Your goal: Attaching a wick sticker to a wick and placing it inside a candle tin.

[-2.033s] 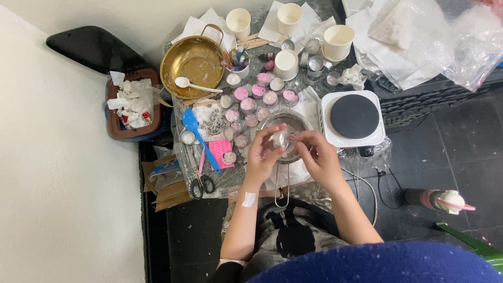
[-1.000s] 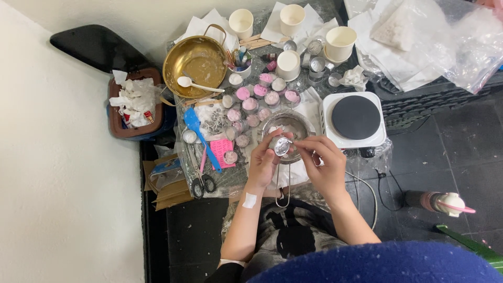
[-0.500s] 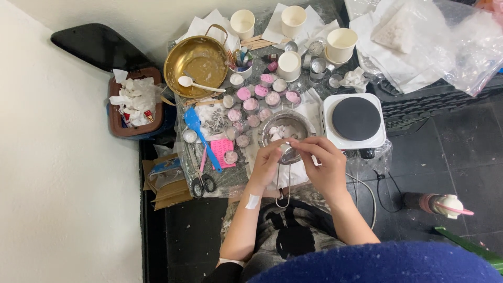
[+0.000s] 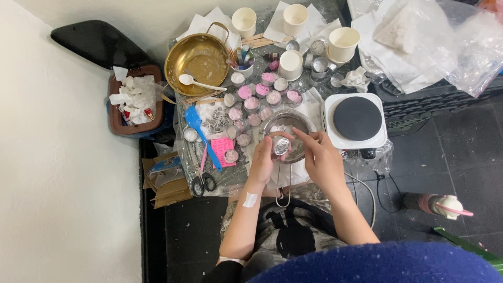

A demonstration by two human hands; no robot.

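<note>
My left hand [image 4: 263,160] grips a small round metal candle cup [image 4: 281,146], tilted with its mouth toward me. It hovers over a steel pot with a long handle [image 4: 283,184] that holds white wax pieces. My right hand [image 4: 320,157] is beside the cup, fingertips pinched at its rim; whether they hold anything is hidden. Several small cups of pink wax [image 4: 252,104] stand just beyond the pot.
A white hot plate with a black disc [image 4: 357,118] sits right of the pot. A brass pan with a white spoon [image 4: 195,59], white paper cups [image 4: 290,64], a blue spatula [image 4: 198,129], scissors [image 4: 201,181] and a bin of tissues [image 4: 133,100] crowd the left and back.
My left hand has turned the metal cup so its mouth faces up toward me again. My right fingers have shifted from over the cup to its right rim.
</note>
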